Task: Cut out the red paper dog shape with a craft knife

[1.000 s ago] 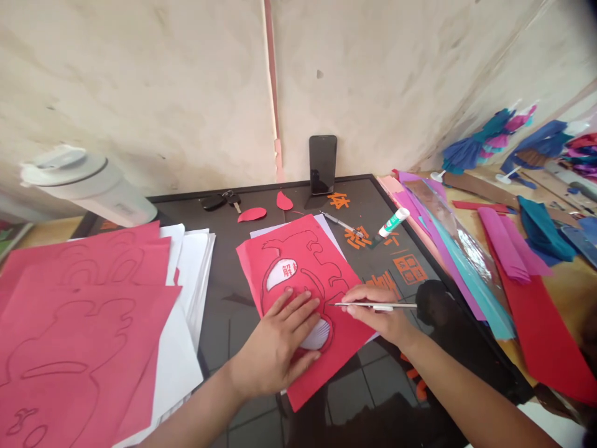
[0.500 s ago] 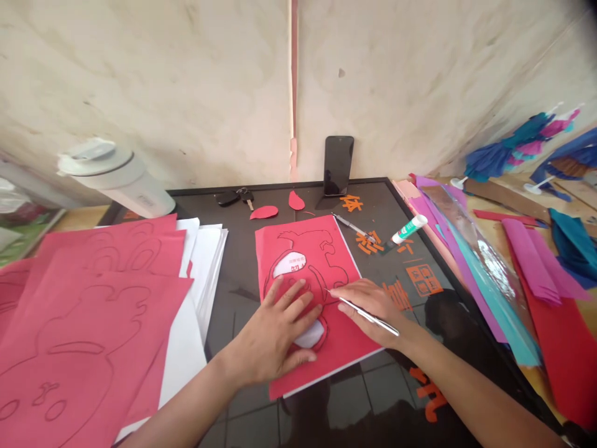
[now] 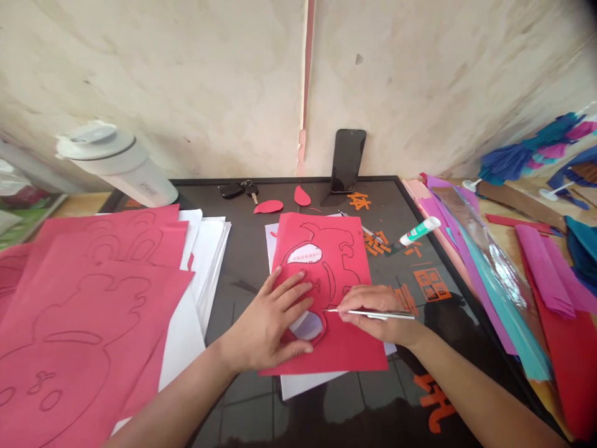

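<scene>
A red paper sheet (image 3: 345,261) with a drawn outline and two cut-out holes lies on a white sheet on the black glass tabletop (image 3: 242,274). My left hand (image 3: 275,323) lies flat on the red sheet, fingers spread, pressing it down beside the lower hole. My right hand (image 3: 373,314) pinches a thin metal craft knife (image 3: 373,313), its tip touching the red sheet at the edge of the lower hole.
A stack of red outlined sheets (image 3: 88,311) over white paper lies at the left. A white flask (image 3: 116,165) stands behind it. A phone (image 3: 347,158) leans on the wall, with keys (image 3: 240,188), red cut-outs, a glue stick (image 3: 418,231) and coloured paper strips (image 3: 489,274) around.
The red sheet has been turned clockwise under my left hand. The knife has gone from slanted to level, its tip now lower, at the lower hole.
</scene>
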A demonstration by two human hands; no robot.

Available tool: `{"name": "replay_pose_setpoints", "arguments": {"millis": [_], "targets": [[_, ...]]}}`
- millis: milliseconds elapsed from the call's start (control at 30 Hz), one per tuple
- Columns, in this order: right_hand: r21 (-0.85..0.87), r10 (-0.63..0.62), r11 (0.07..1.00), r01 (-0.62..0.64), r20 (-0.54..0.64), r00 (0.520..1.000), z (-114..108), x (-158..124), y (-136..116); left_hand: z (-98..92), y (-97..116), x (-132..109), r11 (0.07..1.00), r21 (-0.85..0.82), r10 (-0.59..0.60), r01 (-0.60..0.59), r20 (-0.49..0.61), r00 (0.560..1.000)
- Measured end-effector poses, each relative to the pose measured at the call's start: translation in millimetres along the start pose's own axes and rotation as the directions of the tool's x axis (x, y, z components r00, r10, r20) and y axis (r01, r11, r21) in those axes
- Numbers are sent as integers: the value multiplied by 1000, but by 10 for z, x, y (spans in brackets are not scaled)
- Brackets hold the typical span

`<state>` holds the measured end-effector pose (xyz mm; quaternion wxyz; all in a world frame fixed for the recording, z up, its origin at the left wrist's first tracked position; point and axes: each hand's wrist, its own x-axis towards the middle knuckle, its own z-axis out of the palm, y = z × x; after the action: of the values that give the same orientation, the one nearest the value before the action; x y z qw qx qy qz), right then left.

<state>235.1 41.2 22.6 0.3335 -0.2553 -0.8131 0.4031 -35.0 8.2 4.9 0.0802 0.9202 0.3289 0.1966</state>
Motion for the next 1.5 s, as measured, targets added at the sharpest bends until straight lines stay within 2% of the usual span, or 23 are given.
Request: {"name": "replay_pose_setpoints", "arguments": {"millis": [100, 167, 300, 400, 533, 733, 900, 1233, 1400, 1500], "targets": [[8, -110, 994, 109, 33, 993, 1, -9, 37, 0, -4, -2, 1000, 3, 8, -8, -8, 1000], [-32, -129, 991, 129, 24, 991, -9, -17, 35, 3, 1, -3, 1000, 3, 6, -6, -15, 1000], [-65, -95, 993, 94, -6, 995, -26, -16, 13, 42, 16, -15, 999, -42, 13, -16, -71, 997], [-10, -51, 999, 51, 15, 999, -25, -10, 19, 88, 23, -30, 995, -100, -10, -1, -112, 994], [48, -3, 999, 2, 32, 999, -13, -14, 41, 113, 25, -36, 992, -129, -18, 2, -129, 991], [15, 3, 1000, -4, 40, 999, -8, -15, 51, 57, 35, -9, 992, -119, 13, -30, -140, 990], [18, -18, 1000, 17, 45, 999, -9, 4, 41, 16, 47, 12, 993, -117, 23, -35, -103, 994], [-21, -25, 999, 26, 67, 997, 2, 32, 17, 48, 36, -4, 984, -169, 47, -63, -98, 994], [-45, -3, 999, 6, 68, 998, -1, 33, 14, -11, 41, 24, 974, -211, 88, -83, 13, 996], [-18, 20, 1000, -19, 56, 998, 0, 34, 17, -44, 45, 41, 973, -216, 86, -77, 32, 996]]}}
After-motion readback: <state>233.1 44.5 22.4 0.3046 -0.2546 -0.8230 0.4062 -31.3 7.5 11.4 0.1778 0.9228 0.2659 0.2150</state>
